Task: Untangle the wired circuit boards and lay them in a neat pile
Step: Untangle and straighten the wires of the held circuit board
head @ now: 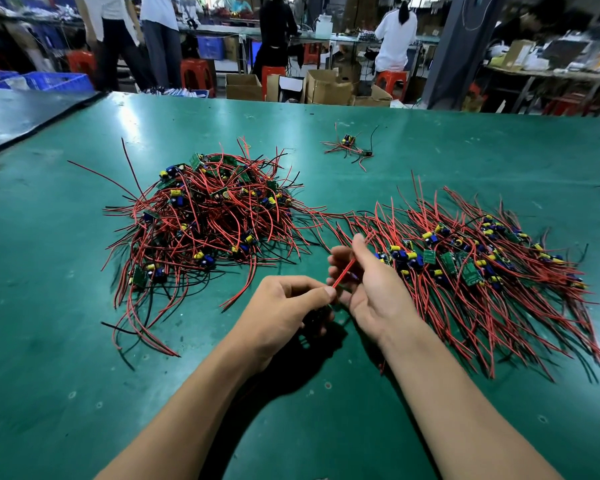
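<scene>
Head view: one thin red insulated wire [343,271] is the item in hand, held just above the green matted worktop [84,341] at its near centre, between the two main heaps. The left hand [284,306] pinches the wire's lower end between thumb and forefinger. The right hand [374,289], palm turned up, has its fingers [340,254] curled round the upper run of the same wire. The hold appears intended to draw the lead straight and free before its board is laid down. The board itself is not visible; a dark shape under the left hand cannot be identified. To the left lies the tangled heap of small green circuit boards with red and black leads [205,216], its wires crossing in every direction. To the right lies the combed pile of like boards [482,268], its leads running roughly parallel toward the near right, which fits its use as the receiving pile. It sits just beside the right hand, presumably for short reach. A small stray cluster of boards [349,147] rests well apart at the far centre. Count: two hands, one wire held, three groupings of boards; the boards in the two large groupings are too many and too overlapped to count. The work is judged partway through, as the left heap is sizeable. At least four people stand at benches beyond the worktop.
</scene>
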The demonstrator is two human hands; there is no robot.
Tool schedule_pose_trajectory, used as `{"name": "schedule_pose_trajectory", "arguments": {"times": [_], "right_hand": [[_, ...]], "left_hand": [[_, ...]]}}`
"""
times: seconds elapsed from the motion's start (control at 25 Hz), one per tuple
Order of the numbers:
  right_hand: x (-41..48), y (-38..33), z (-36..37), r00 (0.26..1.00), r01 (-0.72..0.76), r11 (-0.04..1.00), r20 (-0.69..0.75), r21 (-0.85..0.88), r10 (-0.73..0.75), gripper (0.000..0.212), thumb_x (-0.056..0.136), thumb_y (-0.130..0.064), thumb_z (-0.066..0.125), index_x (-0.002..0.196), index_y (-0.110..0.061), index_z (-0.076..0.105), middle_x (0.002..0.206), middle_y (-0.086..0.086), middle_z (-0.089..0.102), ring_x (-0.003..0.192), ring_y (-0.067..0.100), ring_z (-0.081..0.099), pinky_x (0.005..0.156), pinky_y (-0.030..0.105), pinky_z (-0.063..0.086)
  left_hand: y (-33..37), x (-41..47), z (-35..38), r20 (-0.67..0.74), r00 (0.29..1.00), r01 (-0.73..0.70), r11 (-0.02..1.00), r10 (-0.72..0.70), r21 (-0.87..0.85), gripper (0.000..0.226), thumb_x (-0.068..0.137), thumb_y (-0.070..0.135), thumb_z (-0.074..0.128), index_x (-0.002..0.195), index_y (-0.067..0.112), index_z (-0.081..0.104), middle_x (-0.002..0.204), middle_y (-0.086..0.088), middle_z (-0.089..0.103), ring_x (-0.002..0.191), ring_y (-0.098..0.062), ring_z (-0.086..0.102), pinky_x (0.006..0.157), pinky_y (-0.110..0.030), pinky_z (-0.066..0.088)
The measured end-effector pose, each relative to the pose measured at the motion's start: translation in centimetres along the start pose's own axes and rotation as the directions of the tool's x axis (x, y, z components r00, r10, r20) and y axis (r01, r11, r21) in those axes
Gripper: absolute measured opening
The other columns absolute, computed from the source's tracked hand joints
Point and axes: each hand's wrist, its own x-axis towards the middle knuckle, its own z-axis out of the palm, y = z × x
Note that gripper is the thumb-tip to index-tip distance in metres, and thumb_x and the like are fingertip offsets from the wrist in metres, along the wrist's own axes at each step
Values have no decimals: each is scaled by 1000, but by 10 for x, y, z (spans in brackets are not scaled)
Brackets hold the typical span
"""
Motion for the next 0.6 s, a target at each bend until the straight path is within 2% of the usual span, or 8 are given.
{"name": "schedule_pose_trajectory", "arguments": {"times": [0.16,0.28,0.36,0.48,0.6], "right_hand": [[4,-10,-4,998,-65,956,1,287,68,62,102,-40,52,49,-13,71,59,3,65,47,10,59,48,20,52],[5,-17,-10,991,-136,890,45,435,130,62,103,-36,52,47,-10,63,56,4,60,44,14,55,45,21,49],[4,-19,-14,979,-200,847,125,492,159,59,103,-31,51,48,-10,55,56,3,54,44,16,51,45,20,46],[3,-20,-16,971,-226,832,185,507,151,55,101,-32,53,50,-10,57,60,2,56,48,16,54,46,22,49],[2,-17,-14,986,-121,934,146,336,76,47,93,-47,61,71,-8,74,77,6,71,63,15,68,57,26,59]], "left_hand": [[-1,0,-1,56,998,4,1000,-5,27,16,88,13,69,74,8,74,61,-8,66,48,-18,54,52,-23,42],[-2,0,-2,65,998,6,999,-9,48,15,88,12,69,75,6,74,61,-9,66,48,-19,54,50,-22,44],[-2,0,-2,60,998,8,999,-11,47,15,88,13,69,76,5,74,62,-10,66,48,-19,54,50,-22,44],[-2,0,-1,26,1000,11,999,-12,42,15,89,13,69,76,6,74,63,-11,67,49,-20,56,51,-23,45],[0,0,0,-49,998,24,999,-25,-25,18,91,13,67,79,2,71,64,-13,67,49,-20,60,49,-24,48]]}}
